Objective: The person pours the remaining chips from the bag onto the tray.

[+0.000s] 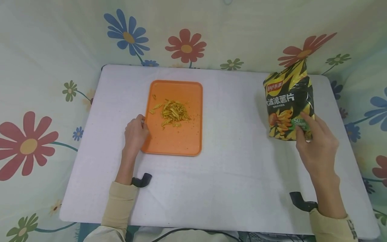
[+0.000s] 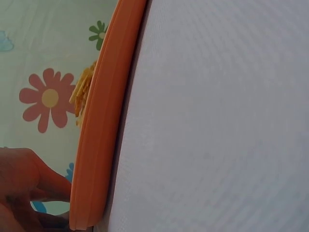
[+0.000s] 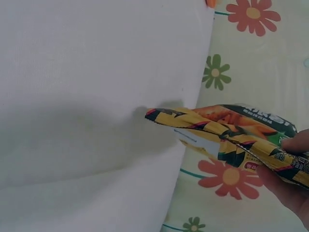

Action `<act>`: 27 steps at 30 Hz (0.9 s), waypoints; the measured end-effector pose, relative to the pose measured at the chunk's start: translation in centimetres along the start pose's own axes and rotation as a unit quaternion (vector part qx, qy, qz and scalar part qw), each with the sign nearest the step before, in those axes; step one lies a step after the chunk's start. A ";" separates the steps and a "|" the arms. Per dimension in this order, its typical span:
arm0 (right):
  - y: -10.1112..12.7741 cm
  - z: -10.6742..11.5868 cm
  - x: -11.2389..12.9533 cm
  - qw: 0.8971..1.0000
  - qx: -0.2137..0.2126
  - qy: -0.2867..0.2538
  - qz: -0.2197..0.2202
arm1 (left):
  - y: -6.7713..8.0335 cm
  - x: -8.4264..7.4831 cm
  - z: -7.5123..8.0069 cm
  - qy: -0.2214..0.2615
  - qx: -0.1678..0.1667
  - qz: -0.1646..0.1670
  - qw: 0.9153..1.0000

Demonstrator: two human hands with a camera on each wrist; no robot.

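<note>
At the left edge of an orange tray (image 1: 172, 143), my left hand (image 1: 136, 132) pinches the rim; the left wrist view shows fingers and thumb at the tray's corner (image 2: 91, 193). A small heap of yellow chip pieces (image 1: 174, 112) lies on the tray, with loose bits and crumbs around it. Over the right side of the table, my right hand (image 1: 318, 143) pinches the lower right corner of a black and yellow Lay's chip bag (image 1: 281, 104). The bag's print reads mirrored in the head view. In the right wrist view the bag (image 3: 241, 130) looks flattened and is held above the tabletop.
The white-covered table (image 1: 229, 168) spreads between both hands. Flowered cloth (image 1: 211, 33) hangs behind it and at the sides. Black wrist mounts (image 1: 141, 180) stick out beside both forearms. A dark cable (image 1: 193, 230) runs along the near edge.
</note>
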State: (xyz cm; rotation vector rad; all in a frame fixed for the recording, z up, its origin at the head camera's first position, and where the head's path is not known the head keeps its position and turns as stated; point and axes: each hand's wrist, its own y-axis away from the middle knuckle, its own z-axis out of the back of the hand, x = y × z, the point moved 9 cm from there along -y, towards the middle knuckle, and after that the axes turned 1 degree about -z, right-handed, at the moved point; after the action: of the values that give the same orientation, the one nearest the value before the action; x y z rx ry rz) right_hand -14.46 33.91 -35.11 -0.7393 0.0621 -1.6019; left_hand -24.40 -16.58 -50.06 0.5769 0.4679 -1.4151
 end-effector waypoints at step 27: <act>-0.4 -5.9 7.0 0.969 0.137 0.142 0.149 | 0.3 -0.2 0.2 0.019 0.001 -0.016 1.000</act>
State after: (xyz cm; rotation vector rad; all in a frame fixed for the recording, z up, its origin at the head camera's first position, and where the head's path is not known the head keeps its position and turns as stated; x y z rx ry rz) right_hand -17.56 25.42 -36.65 -0.2666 0.1497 -1.3802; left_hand -24.09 -16.54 -49.74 0.6010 0.5072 -1.4384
